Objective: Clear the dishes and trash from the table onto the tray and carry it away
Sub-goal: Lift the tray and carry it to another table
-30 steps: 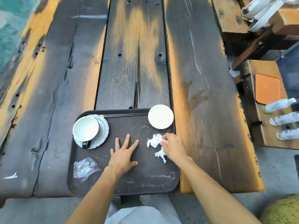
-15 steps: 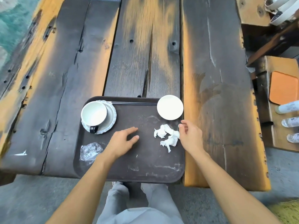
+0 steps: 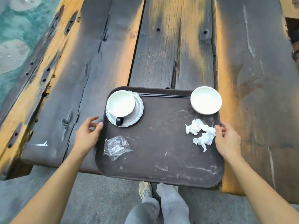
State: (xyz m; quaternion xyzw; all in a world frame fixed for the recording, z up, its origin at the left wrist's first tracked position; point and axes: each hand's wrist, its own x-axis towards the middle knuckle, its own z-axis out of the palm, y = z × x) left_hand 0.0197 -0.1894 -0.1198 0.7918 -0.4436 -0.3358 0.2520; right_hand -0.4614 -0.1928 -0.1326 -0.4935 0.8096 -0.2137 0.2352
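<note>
The left hand [image 3: 86, 136] sits at the left edge of the tray [image 3: 161, 159], fingers curled loosely at the rim and thumb toward the lip; whether it actually clamps the rim or only touches it cannot be told. The right hand [image 3: 227, 141] is at the opposite edge, fingers wrapped over the right rim in a grasp, just beside the crumpled tissue [image 3: 201, 135]. The one dark brown tray lies with its long axis running left to right across the view, its near edge overhanging the end of the desk [image 3: 169, 54] above the grey floor [image 3: 97, 199]. On it are one white cup [image 3: 121, 104] standing upright on one scalloped saucer [image 3: 139, 113] in the far left corner (the cup's dark handle points toward the person), one small white bowl [image 3: 206, 100] upright in the far right corner, two white tissue wads touching each other near the right rim, and one clear plastic wrapper [image 3: 115, 147] lying flat near the left rim. A thin dark stick-like piece [image 3: 163, 95] lies along the far rim, parallel to the tray's long axis, between saucer and bowl. The desk's weathered planks run away from the person, crosswise to the tray. Below the tray, grey trouser legs [image 3: 161, 207] and one shoe [image 3: 145, 190] are visible.
</note>
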